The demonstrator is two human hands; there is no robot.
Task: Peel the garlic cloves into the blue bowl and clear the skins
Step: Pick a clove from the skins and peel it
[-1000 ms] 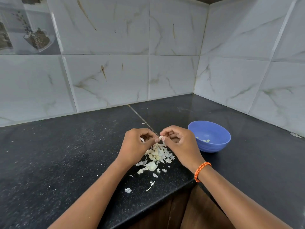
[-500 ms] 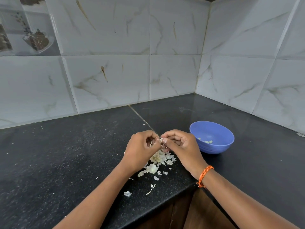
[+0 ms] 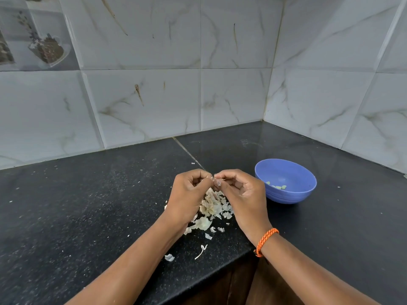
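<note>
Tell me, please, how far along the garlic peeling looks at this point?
Partly done. A few peeled cloves already lie in the blue bowl. In hand: the left hand and right hand meet fingertip to fingertip above the pile, pinching something small that I cannot identify. Left: the skins are heaped on the counter, with scraps near its front edge, nothing cleared.

Materials, quick pass: stone counter, tiled wall, plastic-looking bowl, papery skins.
Countertop [image 3: 88, 205] black speckled stone, polished, glossier toward the corner. Wall tiles [image 3: 141, 102] glossy white marble-look, grey-brown veins. Blue bowl [image 3: 286, 194] smooth, plastic-looking, faint ridges low on its wall. Garlic skins [image 3: 212, 205] thin, dry, papery, matt off-white. Bracelet [image 3: 265, 241] braided orange cord. Cabinet front [image 3: 242, 287] dark wood.
</note>
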